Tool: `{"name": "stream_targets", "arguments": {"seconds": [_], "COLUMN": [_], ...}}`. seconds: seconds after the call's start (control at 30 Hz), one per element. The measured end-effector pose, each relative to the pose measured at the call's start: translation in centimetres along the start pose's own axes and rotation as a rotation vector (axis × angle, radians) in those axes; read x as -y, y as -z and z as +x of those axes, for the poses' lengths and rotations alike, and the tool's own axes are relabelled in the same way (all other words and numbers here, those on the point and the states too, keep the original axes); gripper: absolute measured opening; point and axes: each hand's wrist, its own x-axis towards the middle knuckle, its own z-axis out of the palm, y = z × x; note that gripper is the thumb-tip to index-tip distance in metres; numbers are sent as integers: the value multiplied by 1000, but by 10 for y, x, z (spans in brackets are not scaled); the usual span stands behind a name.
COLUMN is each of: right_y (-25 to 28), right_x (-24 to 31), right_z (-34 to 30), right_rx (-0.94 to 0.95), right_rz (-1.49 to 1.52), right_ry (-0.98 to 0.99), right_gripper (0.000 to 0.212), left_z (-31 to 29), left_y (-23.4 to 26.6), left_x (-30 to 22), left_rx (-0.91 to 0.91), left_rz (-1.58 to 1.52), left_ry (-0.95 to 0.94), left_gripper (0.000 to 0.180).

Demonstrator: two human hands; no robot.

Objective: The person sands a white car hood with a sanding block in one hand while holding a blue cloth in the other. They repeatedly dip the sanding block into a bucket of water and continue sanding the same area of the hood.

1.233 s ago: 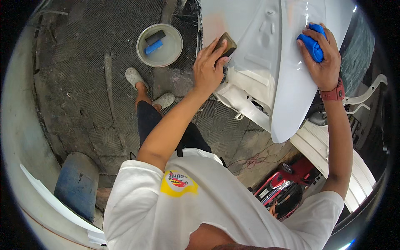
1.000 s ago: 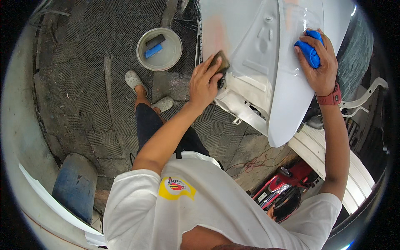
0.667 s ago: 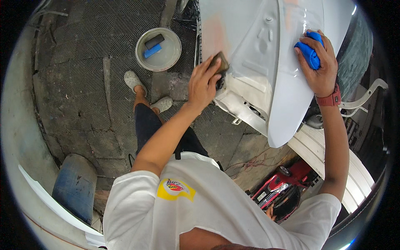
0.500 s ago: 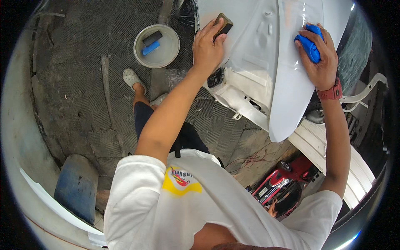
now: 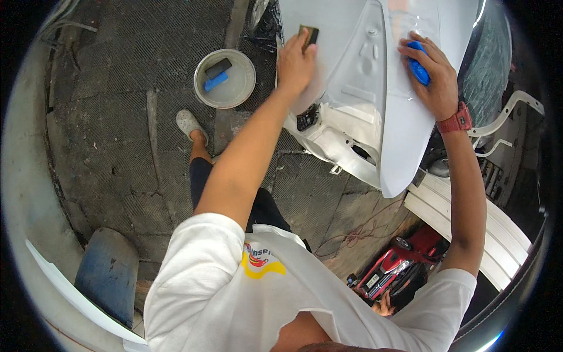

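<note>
My left hand (image 5: 295, 63) is closed around a dark block, apparently a sanding block (image 5: 311, 35), and presses it on the left part of a pale grey-white car body panel (image 5: 352, 70). A wet-looking smear shows on the panel beside that hand. Farther right, past a raised ridge, my right hand (image 5: 435, 73) grips a bunched blue cloth (image 5: 418, 63) against the panel's smooth outer strip. Part of the cloth is hidden under the fingers.
A round bucket (image 5: 252, 88) of cloudy water stands on the floor at left, with a black block (image 5: 218, 68) and a blue block (image 5: 216, 81) in it. A blue drum (image 5: 108, 276) is at lower left. Cracked windshield glass (image 5: 487, 70) and a white bracket (image 5: 510, 111) lie to the right.
Both hands have slid left over the panel, the sanding block and blue cloth still in them. The whole view has shifted slightly.
</note>
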Motion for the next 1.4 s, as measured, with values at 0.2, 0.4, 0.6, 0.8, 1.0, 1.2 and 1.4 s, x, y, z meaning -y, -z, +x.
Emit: {"name": "stream_targets", "arguments": {"seconds": [0.2, 0.4, 0.6, 0.8, 1.0, 1.2, 1.4], "right_y": [-24, -70, 6, 6, 6, 4, 7], "right_x": [95, 102, 55, 1, 0, -2, -4], "right_z": [9, 37, 4, -7, -18, -5, -16], "right_rx": [125, 285, 36, -59, -92, -117, -102], "right_rz": [345, 86, 20, 134, 149, 175, 157], "right_ry": [-190, -206, -187, -133, -180, -126, -141], "right_gripper": [16, 19, 25, 27, 25, 25, 25], "left_z": [-120, -58, -91, 25, -84, 32, -84], "left_y": [11, 5, 11, 16, 5, 12, 6], "left_x": [-8, -38, -34, -18, -27, -13, -31], "left_rx": [93, 25, 98, 67, -1, 21, -3], "left_rz": [98, 161, 167, 140, 72, 69, 108], "left_ry": [-181, -45, -38, 261, -48, 255, -91], "left_gripper": [60, 60, 63, 64, 60, 59, 58]}}
